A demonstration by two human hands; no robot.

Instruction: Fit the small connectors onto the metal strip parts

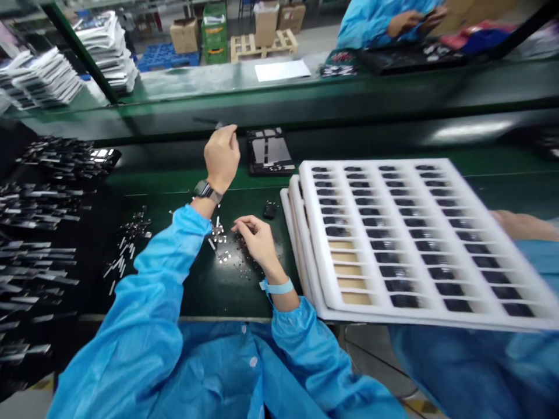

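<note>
My left hand (222, 156), with a watch (207, 191) on its wrist, is raised at the green ledge. Its fingers are closed; a small blurred piece (219, 125) shows at the fingertips, too unclear to name. Lower and to the right, my right hand (258, 243), a blue band (279, 287) round its wrist, hangs over the bench with fingertips pressed together. What it pinches, if anything, is hidden. Small silvery scraps (217, 233) lie between the hands, with tiny dark bits below. A small black part (269, 209) sits just beyond my right hand.
Stacked white foam trays (325, 279) with rows of black parts stand at right. A dark tray (271, 152) lies behind my hands. Bundled strips (39, 256) line the left side, near scattered strips (121, 259). Another person's arm (526, 227) is at right; someone works across the ledge.
</note>
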